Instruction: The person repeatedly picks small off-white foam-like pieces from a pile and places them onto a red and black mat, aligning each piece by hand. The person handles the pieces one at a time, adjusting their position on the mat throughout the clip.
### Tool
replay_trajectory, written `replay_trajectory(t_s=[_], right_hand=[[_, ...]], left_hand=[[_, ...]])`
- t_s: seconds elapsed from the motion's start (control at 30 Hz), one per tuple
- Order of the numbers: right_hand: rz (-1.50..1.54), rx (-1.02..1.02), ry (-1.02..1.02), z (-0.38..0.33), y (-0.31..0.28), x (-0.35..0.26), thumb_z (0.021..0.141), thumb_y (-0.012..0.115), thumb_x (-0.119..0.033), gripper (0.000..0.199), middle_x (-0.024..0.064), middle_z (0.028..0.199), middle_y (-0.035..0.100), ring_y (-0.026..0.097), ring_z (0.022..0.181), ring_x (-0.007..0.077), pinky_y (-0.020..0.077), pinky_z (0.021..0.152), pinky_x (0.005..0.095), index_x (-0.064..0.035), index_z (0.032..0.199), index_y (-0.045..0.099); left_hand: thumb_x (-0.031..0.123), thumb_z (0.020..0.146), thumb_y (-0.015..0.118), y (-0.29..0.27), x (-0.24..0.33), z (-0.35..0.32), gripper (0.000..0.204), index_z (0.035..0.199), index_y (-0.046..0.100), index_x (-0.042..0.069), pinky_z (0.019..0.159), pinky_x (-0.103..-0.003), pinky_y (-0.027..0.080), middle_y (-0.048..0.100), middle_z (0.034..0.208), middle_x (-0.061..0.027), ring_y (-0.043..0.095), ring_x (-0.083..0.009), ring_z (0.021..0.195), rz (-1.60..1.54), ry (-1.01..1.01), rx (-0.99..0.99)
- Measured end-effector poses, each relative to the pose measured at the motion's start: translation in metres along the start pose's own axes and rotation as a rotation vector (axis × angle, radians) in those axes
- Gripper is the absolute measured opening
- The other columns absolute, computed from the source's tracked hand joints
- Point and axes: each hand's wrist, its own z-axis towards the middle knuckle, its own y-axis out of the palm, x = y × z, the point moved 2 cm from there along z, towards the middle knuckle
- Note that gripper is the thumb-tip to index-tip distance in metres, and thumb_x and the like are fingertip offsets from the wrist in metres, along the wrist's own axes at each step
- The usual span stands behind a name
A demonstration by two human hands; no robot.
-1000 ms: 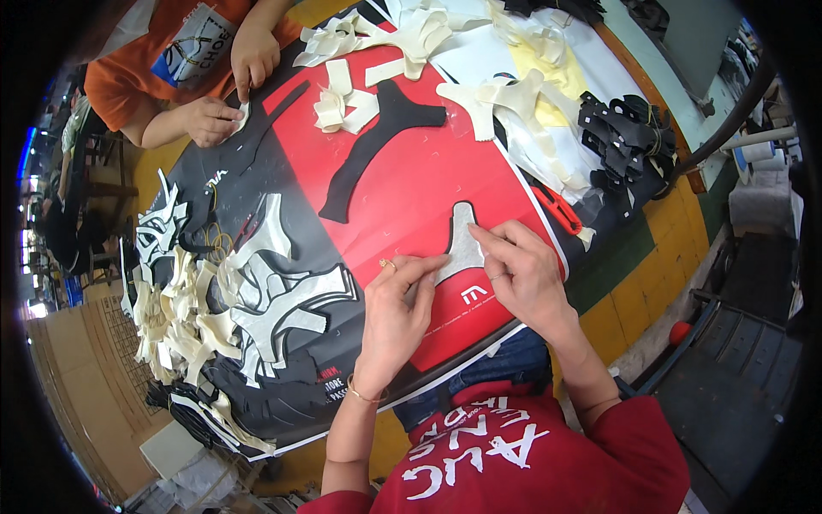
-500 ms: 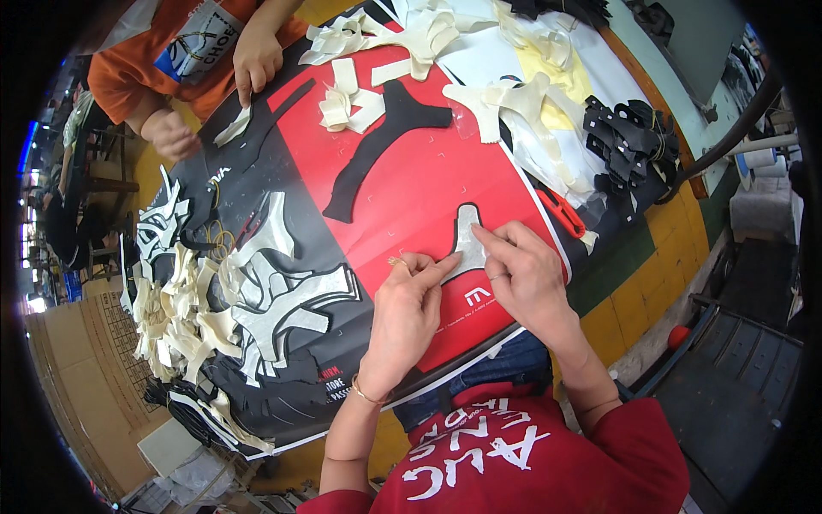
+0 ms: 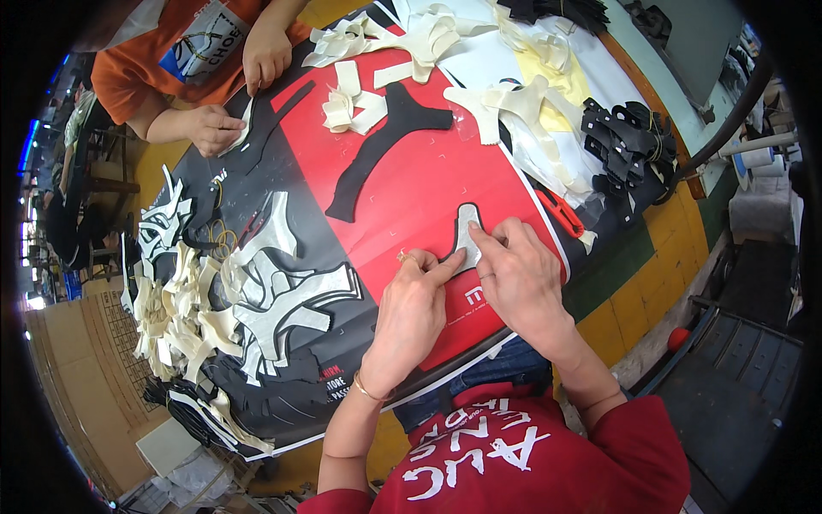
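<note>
A small grey cut piece with a black edge (image 3: 467,230) lies flat on the red poster sheet (image 3: 411,184) that covers the table. My left hand (image 3: 411,310) presses its lower left edge with the fingertips. My right hand (image 3: 514,276) pins the piece's right side with the index finger and thumb. A long black curved cut piece (image 3: 377,146) lies farther up on the red sheet, untouched.
Piles of cream and grey cut shapes (image 3: 257,291) lie at left, cream strips (image 3: 514,98) and black pieces (image 3: 629,141) at the far right. Red-handled scissors (image 3: 561,212) lie beside my right hand. Another person in orange (image 3: 205,51) works with both hands at the far left.
My hands have stayed on the grey piece, with small finger shifts along its edges. The other person's hands have moved over a black strip at the far left.
</note>
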Motion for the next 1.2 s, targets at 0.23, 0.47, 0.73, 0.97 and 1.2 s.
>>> replay_trajectory(t_s=[0.23,0.47,0.73,0.97,1.2], right_hand=[[-0.119,-0.041,0.006,0.008,0.004,0.001,0.083,0.063,-0.004,0.054,0.0102,0.086,0.054,0.060,0.076,0.0276,0.0516,0.068,0.0418,-0.0125,0.136,0.061],[0.273,-0.087,0.113,0.011,-0.016,0.028,0.095,0.062,-0.010,0.041,0.0079,0.080,0.061,0.060,0.068,0.0165,0.0489,0.063,0.0316,-0.0052,0.135,0.060],[0.551,-0.156,0.285,-0.012,-0.021,0.033,0.093,0.067,-0.004,0.049,0.0012,0.073,0.057,0.051,0.062,0.0053,0.0425,0.057,0.0229,-0.0012,0.140,0.051],[0.460,-0.144,0.286,-0.009,-0.016,0.033,0.091,0.067,0.001,0.043,0.0023,0.069,0.055,0.050,0.059,0.0066,0.0410,0.056,0.0233,-0.0005,0.131,0.051],[-0.034,0.003,0.169,-0.023,-0.010,0.027,0.092,0.070,-0.016,0.041,0.0062,0.086,0.063,0.061,0.073,0.0221,0.0473,0.068,0.0379,-0.0063,0.129,0.055]], left_hand=[[-0.011,0.085,0.054,-0.001,0.000,0.001,0.043,0.122,0.069,0.004,0.079,-0.042,0.048,0.054,0.087,-0.0178,0.057,-0.0342,0.081,-0.017,-0.005,-0.017],[-0.010,0.085,0.054,0.000,0.000,0.000,0.043,0.123,0.069,0.003,0.079,-0.042,0.048,0.055,0.089,-0.0180,0.058,-0.0339,0.083,-0.004,-0.008,-0.012],[-0.008,0.086,0.055,-0.001,-0.001,0.000,0.041,0.123,0.069,0.003,0.080,-0.041,0.048,0.056,0.090,-0.0177,0.058,-0.0329,0.084,-0.027,-0.005,-0.018],[-0.009,0.084,0.053,-0.001,-0.004,0.000,0.043,0.123,0.069,0.002,0.082,-0.041,0.048,0.057,0.092,-0.0181,0.058,-0.0329,0.086,-0.045,-0.009,-0.028],[-0.010,0.084,0.052,-0.001,-0.003,0.000,0.044,0.123,0.068,0.002,0.083,-0.042,0.048,0.057,0.092,-0.0184,0.058,-0.0334,0.086,-0.045,-0.010,-0.026]])
